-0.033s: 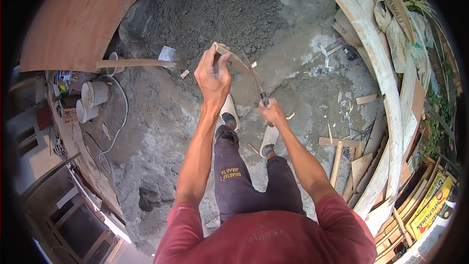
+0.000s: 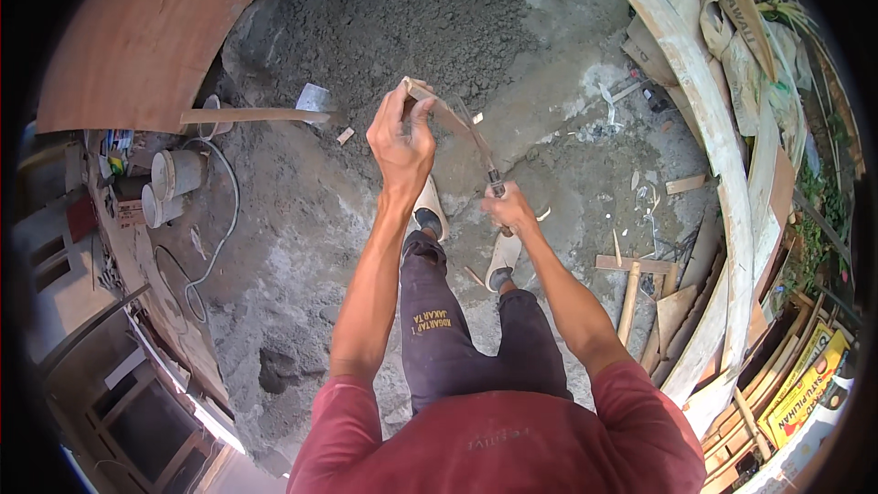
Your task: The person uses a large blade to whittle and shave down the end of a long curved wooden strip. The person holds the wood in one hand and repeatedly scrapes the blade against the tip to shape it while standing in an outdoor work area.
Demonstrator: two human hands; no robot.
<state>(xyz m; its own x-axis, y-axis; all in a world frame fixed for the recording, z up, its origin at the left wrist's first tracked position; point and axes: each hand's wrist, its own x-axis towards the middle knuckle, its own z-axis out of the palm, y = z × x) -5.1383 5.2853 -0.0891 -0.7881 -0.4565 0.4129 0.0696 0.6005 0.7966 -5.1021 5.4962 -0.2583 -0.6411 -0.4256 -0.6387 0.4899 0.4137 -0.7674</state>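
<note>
My left hand (image 2: 402,151) is raised ahead of me, its fingers and thumb closed round the near end of a thin strip of wood (image 2: 422,94). The strip slants away from that hand, down and to the right. Lower and to the right, my right hand (image 2: 509,209) is wrapped round the handle of a long-bladed knife (image 2: 482,148). The narrow, dark blade runs up from the handle toward the strip and overlaps it in this view. Whether the edge touches the wood I cannot tell. The blade's far part blends with the strip.
A heap of grey sand or mortar (image 2: 412,27) lies beyond my hands. Pale buckets (image 2: 178,174) and a hose (image 2: 229,220) are at left, below a large brown board (image 2: 155,37). Long planks (image 2: 709,91) and wood offcuts (image 2: 631,263) crowd the right side.
My left hand and the wood strip have shifted very slightly to the right. My right hand stays in nearly the same spot with the knife.
</note>
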